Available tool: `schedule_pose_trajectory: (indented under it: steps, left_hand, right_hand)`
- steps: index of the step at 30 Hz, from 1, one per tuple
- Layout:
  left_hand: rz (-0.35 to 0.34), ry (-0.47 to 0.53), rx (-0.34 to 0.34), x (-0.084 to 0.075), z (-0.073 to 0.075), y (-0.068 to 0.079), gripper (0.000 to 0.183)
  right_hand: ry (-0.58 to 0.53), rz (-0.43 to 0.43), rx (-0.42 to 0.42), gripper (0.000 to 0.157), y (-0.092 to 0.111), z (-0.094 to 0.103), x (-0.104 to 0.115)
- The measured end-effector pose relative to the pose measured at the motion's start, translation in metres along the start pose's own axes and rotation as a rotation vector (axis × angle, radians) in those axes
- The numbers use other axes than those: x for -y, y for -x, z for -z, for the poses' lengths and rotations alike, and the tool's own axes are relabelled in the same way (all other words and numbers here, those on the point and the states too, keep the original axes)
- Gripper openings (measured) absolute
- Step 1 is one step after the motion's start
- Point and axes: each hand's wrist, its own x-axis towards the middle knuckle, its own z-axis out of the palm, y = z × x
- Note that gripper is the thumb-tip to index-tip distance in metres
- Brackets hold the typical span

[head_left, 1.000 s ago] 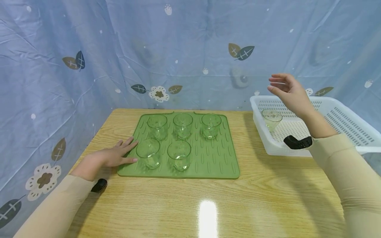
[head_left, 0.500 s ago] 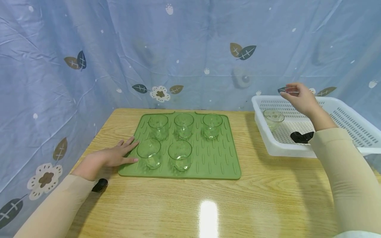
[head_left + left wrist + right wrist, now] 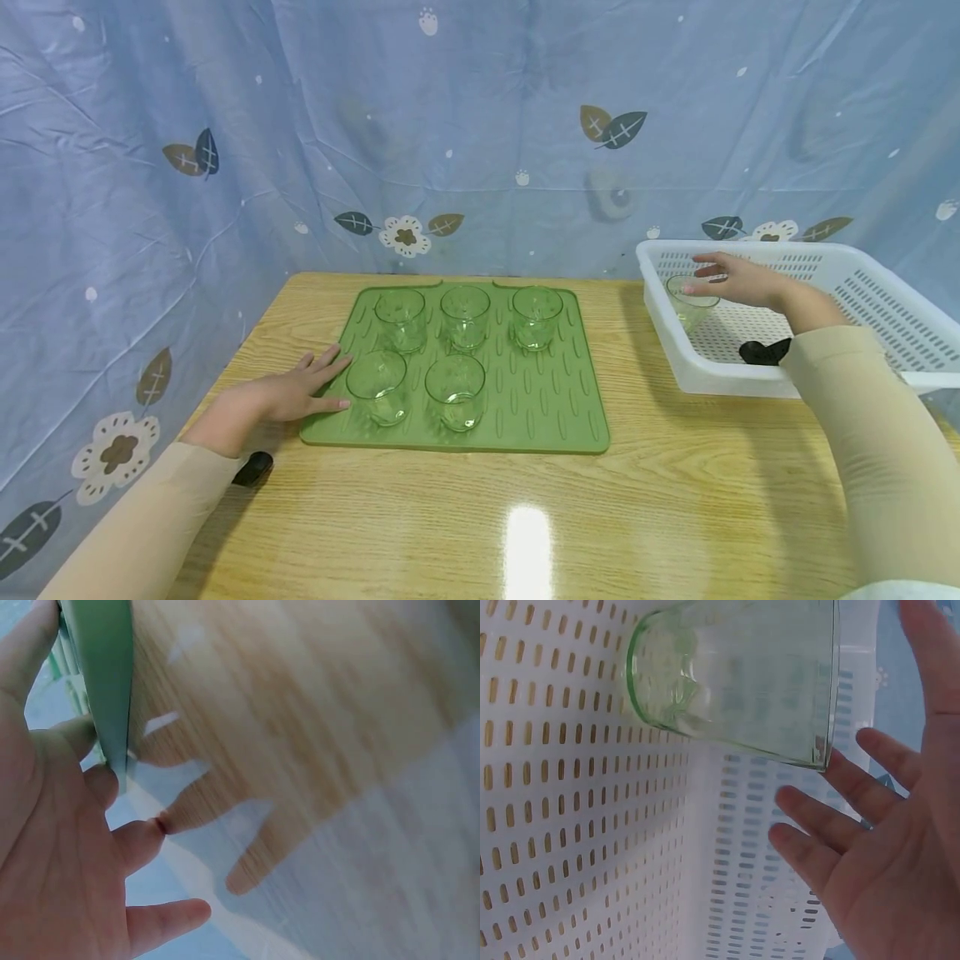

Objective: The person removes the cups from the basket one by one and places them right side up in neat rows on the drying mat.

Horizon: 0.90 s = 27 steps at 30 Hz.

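My left hand (image 3: 288, 393) rests with spread fingers at the left edge of a green mat (image 3: 543, 417). In the left wrist view its fingers (image 3: 139, 844) lie beside and over the mat's rim (image 3: 106, 682). Several clear drinking glasses stand upright on the mat, one glass (image 3: 377, 387) just beyond my left fingertips. On the right, my right hand (image 3: 742, 281) reaches into a white plastic basket (image 3: 693, 379). A single glass (image 3: 735, 679) stands there at the basket's left side. My right fingers are apart and loosely bent by its rim; whether a fingertip touches it I cannot tell.
A wooden table (image 3: 405, 517) carries the mat and basket. Three glasses form the mat's back row, including a glass (image 3: 536, 318) at its right end; the front row has another glass (image 3: 455, 392). A blue patterned curtain (image 3: 480, 125) hangs behind and along the left.
My right hand has moved right, then down into the basket to the glass there. My left hand and the glasses on the mat have stayed put.
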Motion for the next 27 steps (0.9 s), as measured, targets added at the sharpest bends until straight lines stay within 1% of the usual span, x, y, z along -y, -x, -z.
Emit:
schedule_pose_trajectory:
  steps: [8,13,18,27]
  left_hand:
    - [-0.005,0.005,-0.009,0.001,-0.001,0.000,0.092]
    - [-0.007,0.009,-0.012,0.001,-0.002,0.000,0.092]
    - [-0.011,0.005,-0.017,0.000,-0.002,0.001,0.091]
    - [-0.002,0.002,-0.011,-0.003,0.000,0.002,0.092]
  right_hand:
    - [0.012,-0.018,0.085,0.095,0.001,-0.004,-0.006]
    - [0.036,-0.027,0.127,0.094,0.001,-0.006,-0.010]
    - [0.022,-0.008,0.126,0.090,0.000,-0.007,-0.010]
    - [0.007,0.009,0.125,0.090,0.000,-0.008,-0.007]
